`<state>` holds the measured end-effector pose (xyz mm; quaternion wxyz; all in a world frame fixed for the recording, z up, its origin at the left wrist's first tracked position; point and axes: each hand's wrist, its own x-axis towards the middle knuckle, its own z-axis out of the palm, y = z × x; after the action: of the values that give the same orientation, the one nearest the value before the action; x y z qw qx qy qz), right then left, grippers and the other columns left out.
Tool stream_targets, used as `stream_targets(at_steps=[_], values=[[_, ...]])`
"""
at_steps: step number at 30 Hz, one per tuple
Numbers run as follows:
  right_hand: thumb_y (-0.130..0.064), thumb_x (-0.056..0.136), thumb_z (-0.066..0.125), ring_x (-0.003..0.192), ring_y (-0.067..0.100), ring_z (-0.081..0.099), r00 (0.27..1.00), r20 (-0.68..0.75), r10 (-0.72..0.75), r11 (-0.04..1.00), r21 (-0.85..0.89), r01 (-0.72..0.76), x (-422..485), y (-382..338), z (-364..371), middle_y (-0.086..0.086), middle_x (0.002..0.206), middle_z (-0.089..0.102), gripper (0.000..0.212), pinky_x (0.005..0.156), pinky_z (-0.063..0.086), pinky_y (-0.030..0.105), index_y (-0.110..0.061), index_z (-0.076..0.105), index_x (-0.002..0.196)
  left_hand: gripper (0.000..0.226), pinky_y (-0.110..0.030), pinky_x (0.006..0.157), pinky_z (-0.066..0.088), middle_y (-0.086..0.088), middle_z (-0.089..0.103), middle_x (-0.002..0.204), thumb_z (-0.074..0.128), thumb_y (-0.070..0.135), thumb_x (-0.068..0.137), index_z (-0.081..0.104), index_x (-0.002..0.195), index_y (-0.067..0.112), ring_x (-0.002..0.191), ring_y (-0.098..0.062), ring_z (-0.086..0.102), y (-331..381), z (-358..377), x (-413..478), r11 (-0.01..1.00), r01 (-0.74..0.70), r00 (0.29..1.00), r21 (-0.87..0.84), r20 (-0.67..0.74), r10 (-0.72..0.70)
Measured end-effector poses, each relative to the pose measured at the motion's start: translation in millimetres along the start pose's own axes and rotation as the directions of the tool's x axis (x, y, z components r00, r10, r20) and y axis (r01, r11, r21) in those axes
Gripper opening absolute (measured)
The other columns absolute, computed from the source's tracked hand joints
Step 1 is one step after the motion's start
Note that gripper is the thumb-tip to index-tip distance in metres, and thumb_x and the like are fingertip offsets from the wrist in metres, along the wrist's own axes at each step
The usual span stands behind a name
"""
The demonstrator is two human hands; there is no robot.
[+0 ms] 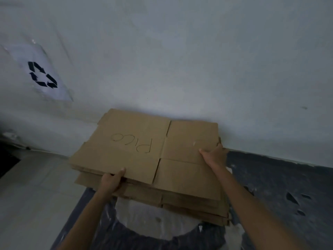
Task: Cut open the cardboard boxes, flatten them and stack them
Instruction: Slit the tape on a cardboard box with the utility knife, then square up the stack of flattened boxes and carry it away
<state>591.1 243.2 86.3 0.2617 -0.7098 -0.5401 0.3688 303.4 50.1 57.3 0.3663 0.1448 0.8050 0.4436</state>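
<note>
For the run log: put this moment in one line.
left hand: grips stack, near edge | right hand: grips stack, right edge | stack: flattened, by wall

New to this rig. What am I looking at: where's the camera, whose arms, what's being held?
No machine here: a person works bare-handed. The single picture comes from a wide-angle camera worn on the head, looking forward and down, so the arms entering from below are the wearer's own. The left hand grips the near edge of a stack of flattened brown cardboard boxes, thumb on top; the right hand grips its right edge. The top sheet carries handwriting. Behind is a white wall with a white sheet with a black recycling symbol. Below lies a dark grey floor covering with pale patches.
</note>
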Motion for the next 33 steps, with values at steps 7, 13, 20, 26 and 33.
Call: stream_targets(at_steps=[7, 13, 20, 26, 33], values=[[-0.039, 0.092, 0.061, 0.144, 0.039, 0.013, 0.992, 0.036, 0.119, 0.952, -0.287, -0.103, -5.0, 5.9, 17.2, 0.023, 0.158, 0.007, 0.093, 0.115, 0.017, 0.046, 0.000, 0.001, 0.152, 0.050, -0.035, 0.072, 0.042, -0.015, 0.066, 0.091, 0.046, 0.049, 0.096, 0.064, 0.093, 0.003, 0.080, -0.029, 0.058, 42.1, -37.7, 25.4, 0.623, -0.181, 0.939, 0.761, -0.056, 0.341], [-0.030, 0.099, 0.042, 0.147, 0.034, -0.005, 0.991, 0.060, -0.123, 0.898, -0.418, 0.137, 15.1, -9.3, 45.2, 0.012, 0.161, -0.005, 0.070, 0.118, 0.004, 0.050, -0.021, 0.000, 0.154, 0.058, -0.055, 0.107, 0.028, -0.024, 0.029, 0.146, 0.047, 0.056, 0.090, 0.040, 0.134, 0.019, 0.135, -0.044, 0.024, 65.1, -27.2, 112.3, 0.446, -0.233, 0.930, 0.864, 0.064, 0.363], [-0.051, 0.101, 0.017, 0.145, 0.043, -0.007, 0.994, 0.091, -0.063, 0.737, -0.668, 0.108, 31.8, 13.7, 80.3, 0.014, 0.161, -0.003, 0.063, 0.118, 0.000, 0.055, -0.022, 0.004, 0.155, 0.092, -0.054, 0.094, 0.034, -0.028, 0.038, 0.120, 0.029, 0.087, 0.068, 0.045, 0.126, 0.017, 0.108, -0.046, 0.041, 61.0, -35.6, 166.8, 0.445, -0.174, 0.911, 0.878, -0.028, 0.411], [-0.062, 0.090, 0.007, 0.144, 0.046, 0.007, 0.996, 0.035, -0.079, 0.709, -0.701, 0.081, 38.4, 29.4, 101.5, 0.016, 0.160, 0.011, 0.075, 0.115, 0.012, 0.059, -0.022, 0.018, 0.153, 0.106, -0.055, 0.093, 0.031, -0.027, 0.039, 0.120, 0.013, 0.088, 0.065, 0.040, 0.135, 0.013, 0.104, -0.045, 0.042, 28.1, -22.4, 190.5, 0.544, -0.138, 0.915, 0.828, -0.103, 0.390], [-0.063, 0.089, 0.009, 0.142, 0.047, 0.017, 0.996, -0.002, -0.094, 0.736, -0.673, 0.068, 52.7, 48.4, 121.2, 0.016, 0.157, 0.022, 0.076, 0.109, 0.023, 0.061, -0.022, 0.028, 0.151, 0.103, -0.060, 0.089, 0.037, -0.030, 0.036, 0.133, 0.013, 0.089, 0.068, 0.014, 0.151, 0.028, 0.107, -0.051, 0.045, 3.2, -15.2, 221.4, 0.480, -0.165, 0.934, 0.861, -0.020, 0.357]])
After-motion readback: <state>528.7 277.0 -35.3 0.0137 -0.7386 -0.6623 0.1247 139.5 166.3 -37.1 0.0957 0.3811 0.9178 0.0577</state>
